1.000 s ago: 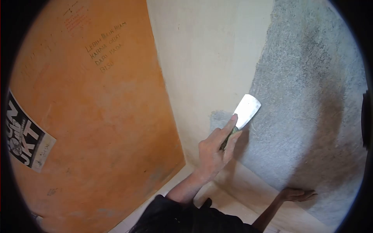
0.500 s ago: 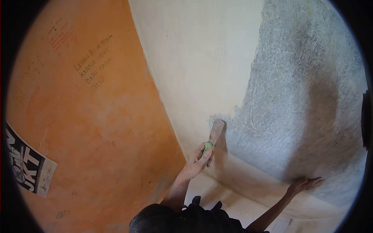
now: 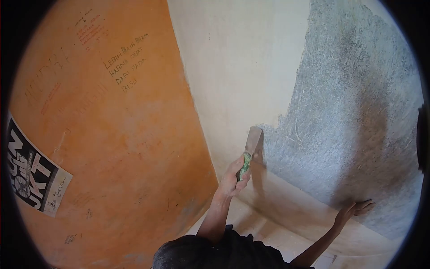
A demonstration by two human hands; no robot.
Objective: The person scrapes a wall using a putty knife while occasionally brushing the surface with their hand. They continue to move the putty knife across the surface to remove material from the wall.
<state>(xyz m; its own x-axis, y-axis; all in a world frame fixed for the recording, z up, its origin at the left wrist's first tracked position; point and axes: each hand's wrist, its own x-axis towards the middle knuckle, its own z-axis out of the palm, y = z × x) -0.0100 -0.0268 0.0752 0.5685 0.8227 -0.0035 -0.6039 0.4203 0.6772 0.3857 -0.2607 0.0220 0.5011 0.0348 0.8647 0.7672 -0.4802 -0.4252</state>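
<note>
My left hand (image 3: 235, 176) is wrapped around the green handle of a scraper (image 3: 254, 138). The flat metal blade points up and lies against the wall at the left tip of a rough grey area (image 3: 322, 107), where it borders the smooth cream surface (image 3: 237, 67). Part of the handle is hidden by my fingers. To the right, my right hand (image 3: 354, 210) has its fingers stretched out on the lower part of the grey area and holds nothing.
An orange wall (image 3: 148, 134) with handwriting meets the cream wall at a corner on the left. A black-and-white poster (image 3: 36, 172) hangs at far left. Along the bottom of the grey area runs a pale band (image 3: 286, 190). Shadows fall across the right side.
The view has shifted, so the walls appear farther right and slightly higher. My left hand has turned on the scraper, showing more green handle. My right hand stays at nearly the same place.
</note>
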